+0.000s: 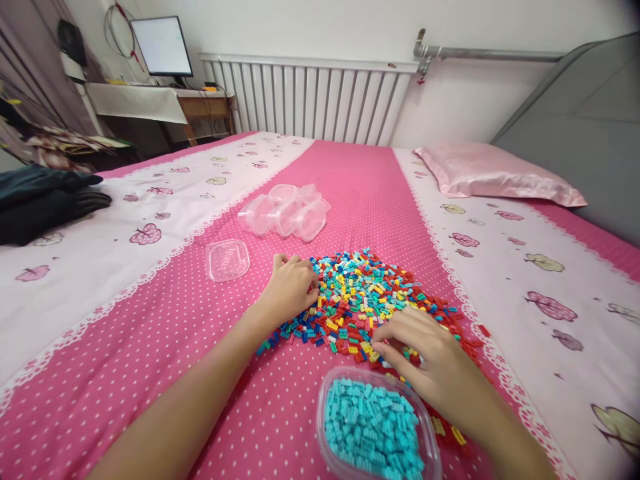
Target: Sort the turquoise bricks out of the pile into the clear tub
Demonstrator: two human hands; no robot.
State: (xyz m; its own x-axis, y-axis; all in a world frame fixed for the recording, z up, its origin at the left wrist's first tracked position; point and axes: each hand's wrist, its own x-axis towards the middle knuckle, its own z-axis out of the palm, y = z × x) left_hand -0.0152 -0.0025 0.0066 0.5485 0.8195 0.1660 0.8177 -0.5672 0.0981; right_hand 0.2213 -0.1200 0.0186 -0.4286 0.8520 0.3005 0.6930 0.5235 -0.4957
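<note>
A spread-out heap of small toy building bricks in red, yellow, blue, green and white lies on the bed. At the heap's left edge, my left hand has its fingers curled inward; its fingertips are partly hidden. My right hand is over the near right part of the heap, with thumb and forefinger tips close together. Whatever either hand has between its fingers is too small or hidden to make out. Just below my right hand, a clear plastic tub holds many light-blue bricks.
Beyond my left hand lie a clear lid and several nested clear tubs. The pink bedspread lies under everything. A pink pillow is at the far right, dark clothing at the left. A radiator stands behind the bed.
</note>
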